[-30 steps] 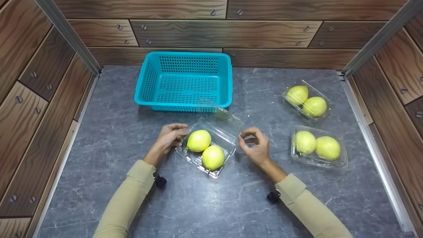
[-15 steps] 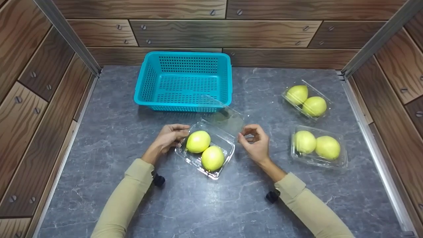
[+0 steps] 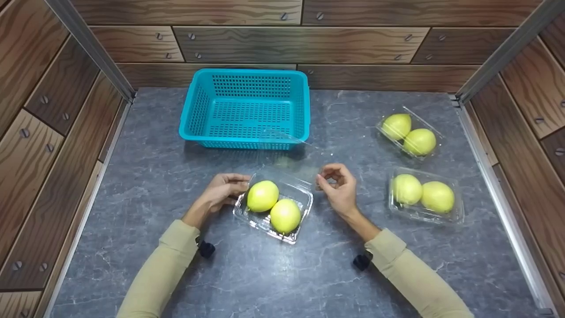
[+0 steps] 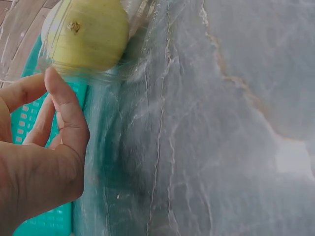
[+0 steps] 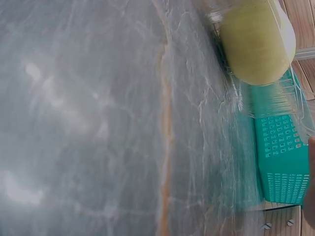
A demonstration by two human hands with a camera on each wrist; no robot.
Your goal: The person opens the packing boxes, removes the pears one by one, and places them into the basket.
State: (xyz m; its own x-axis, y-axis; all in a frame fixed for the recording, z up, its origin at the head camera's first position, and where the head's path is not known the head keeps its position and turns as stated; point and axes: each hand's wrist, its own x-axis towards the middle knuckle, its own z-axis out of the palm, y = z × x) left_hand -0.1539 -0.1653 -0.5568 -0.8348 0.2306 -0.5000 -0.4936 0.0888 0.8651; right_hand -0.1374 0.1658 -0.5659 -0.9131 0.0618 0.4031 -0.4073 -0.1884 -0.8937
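A clear plastic clamshell box (image 3: 260, 224) lies open in the middle of the table, its hinged lid (image 3: 287, 163) raised towards the far side. Inside its base sit two round yellow-green fruits (image 3: 263, 196), one of which (image 3: 285, 216) is nearer the front. My left hand (image 3: 223, 192) holds the box's left edge; in the left wrist view its thumb (image 4: 66, 108) and index finger meet at the rim below a fruit (image 4: 91, 37). At the right, my right hand (image 3: 339, 187) pinches the side of the lid near the hinge, thumb against index finger. Only a sliver of it shows in the right wrist view.
Behind the box stands a turquoise perforated basket (image 3: 245, 143), partly seen through the lid. To the right lie two more clamshells, the farther one (image 3: 409, 134) and the nearer one (image 3: 426, 216), each with two fruits. Wood-patterned walls (image 3: 300, 44) enclose the grey marbled table (image 3: 282, 287).
The box has shifted slightly towards the person and turned a little. My left hand has moved down with it. The lid has changed its tilt, while my right hand has risen slightly.
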